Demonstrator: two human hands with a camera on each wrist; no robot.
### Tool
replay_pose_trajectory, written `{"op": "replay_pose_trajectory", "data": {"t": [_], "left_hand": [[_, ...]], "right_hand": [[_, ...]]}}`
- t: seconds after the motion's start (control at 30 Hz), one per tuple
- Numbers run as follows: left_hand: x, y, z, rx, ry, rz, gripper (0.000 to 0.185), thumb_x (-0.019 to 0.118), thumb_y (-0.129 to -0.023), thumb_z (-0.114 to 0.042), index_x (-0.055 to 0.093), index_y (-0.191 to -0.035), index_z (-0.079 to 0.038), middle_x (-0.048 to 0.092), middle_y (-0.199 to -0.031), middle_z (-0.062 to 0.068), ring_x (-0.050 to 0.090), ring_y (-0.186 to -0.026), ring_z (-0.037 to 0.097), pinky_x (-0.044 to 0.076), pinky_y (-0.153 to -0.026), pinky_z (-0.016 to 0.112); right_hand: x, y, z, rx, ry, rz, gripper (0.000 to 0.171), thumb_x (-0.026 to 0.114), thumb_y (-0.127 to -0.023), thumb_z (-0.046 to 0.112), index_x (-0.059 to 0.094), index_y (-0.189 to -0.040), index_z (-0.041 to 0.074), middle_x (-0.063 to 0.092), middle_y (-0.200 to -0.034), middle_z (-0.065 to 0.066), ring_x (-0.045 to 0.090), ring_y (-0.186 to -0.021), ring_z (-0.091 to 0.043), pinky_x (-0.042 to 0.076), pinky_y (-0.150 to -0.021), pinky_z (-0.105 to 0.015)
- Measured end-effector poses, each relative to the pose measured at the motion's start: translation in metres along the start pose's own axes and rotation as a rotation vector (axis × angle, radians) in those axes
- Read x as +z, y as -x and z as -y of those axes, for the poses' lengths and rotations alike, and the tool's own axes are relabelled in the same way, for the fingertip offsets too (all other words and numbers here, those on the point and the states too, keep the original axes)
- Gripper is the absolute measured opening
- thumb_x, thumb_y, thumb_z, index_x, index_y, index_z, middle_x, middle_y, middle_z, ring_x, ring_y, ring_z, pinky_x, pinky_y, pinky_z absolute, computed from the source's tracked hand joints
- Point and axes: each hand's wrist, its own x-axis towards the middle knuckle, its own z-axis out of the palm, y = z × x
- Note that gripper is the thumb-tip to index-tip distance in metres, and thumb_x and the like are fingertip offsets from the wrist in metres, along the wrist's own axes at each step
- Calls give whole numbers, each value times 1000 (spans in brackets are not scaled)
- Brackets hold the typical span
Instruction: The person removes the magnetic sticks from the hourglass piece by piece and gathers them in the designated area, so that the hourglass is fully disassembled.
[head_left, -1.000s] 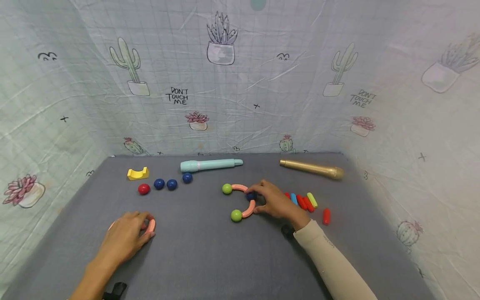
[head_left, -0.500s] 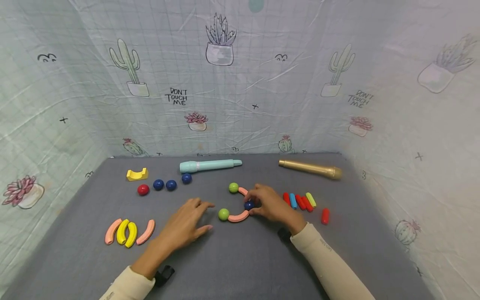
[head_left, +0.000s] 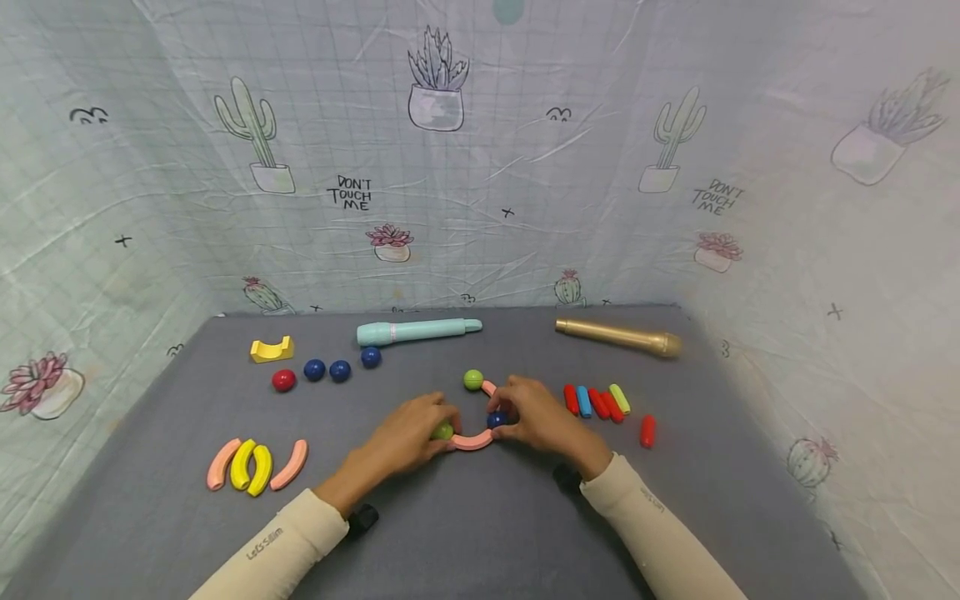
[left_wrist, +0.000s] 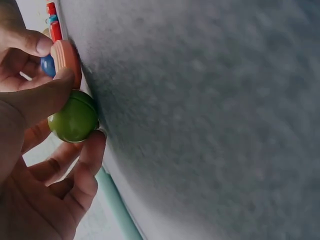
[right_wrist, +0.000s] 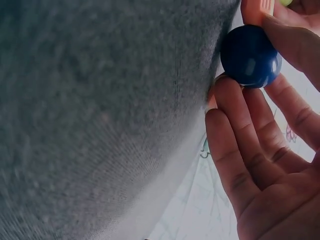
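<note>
A chain of magnetic toy pieces sits near the middle of the grey felt table [head_left: 465, 533], and by the look of it the build is only partly made — two salmon-pink curved segments are joined by balls, with plenty of loose pieces not yet used. The left hand [head_left: 411, 435] pinches the glossy green ball [left_wrist: 74, 117] between thumb and curled fingers at the near end of the lower pink curved segment [head_left: 472, 442]. The right hand [head_left: 536, 417] cups the glossy dark-blue ball [right_wrist: 250, 55] at the joint with thumb and fingertips closed round it; above it the upper pink curved segment [head_left: 489, 387], mostly hidden by the hand, ends in a second green ball [head_left: 472, 380]. So the chain holds two curves and three balls. Left to use, as far as I can judge: four curved pieces at the near left — two pink, two yellow [head_left: 251, 467]; one red ball [head_left: 283, 380] and three loose blue balls [head_left: 339, 370] further back; and a row of short sticks at the right [head_left: 597, 402] — three red, one blue, one yellow-green — plus one red stick lying apart [head_left: 647, 431]. One small yellow cradle-shaped block [head_left: 272, 348], one pale teal pen-like wand [head_left: 416, 331] and one gold microphone-shaped wand [head_left: 618, 337] lie along the back edge, before the cactus-print cloth backdrop [head_left: 480, 150].
</note>
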Motion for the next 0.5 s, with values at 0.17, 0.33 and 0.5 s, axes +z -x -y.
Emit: {"op": "replay_pose_trajectory", "data": {"t": [0.17,0.33,0.5], "left_hand": [[-6,0,14,-31,8,-42,19,87,-90,-26,75,-104,-19,65,-101,-2,60,-85,12,52,-77,35],[-22,-1,40,-74,-19,-136,24,90,-86,-18,77,-105,-12,66,-99,4,63,-89,20,54,-80,43],[-36,-6,74,-195,-65,-137,26,90,-86,-15,78,-108,-12,66,-104,9,66,-97,28,56,-85,50]], "right_hand": [[2,3,0,0,-56,-2,28,92,-86,29,79,-106,14,63,-93,1,61,-83,-10,52,-74,-24],[1,7,2,-9,-90,20,31,93,-83,25,79,-108,13,65,-95,-1,64,-83,-13,54,-75,-22],[1,11,2,-24,-90,38,35,95,-81,17,79,-112,12,66,-97,0,65,-84,-12,55,-77,-22]]}}
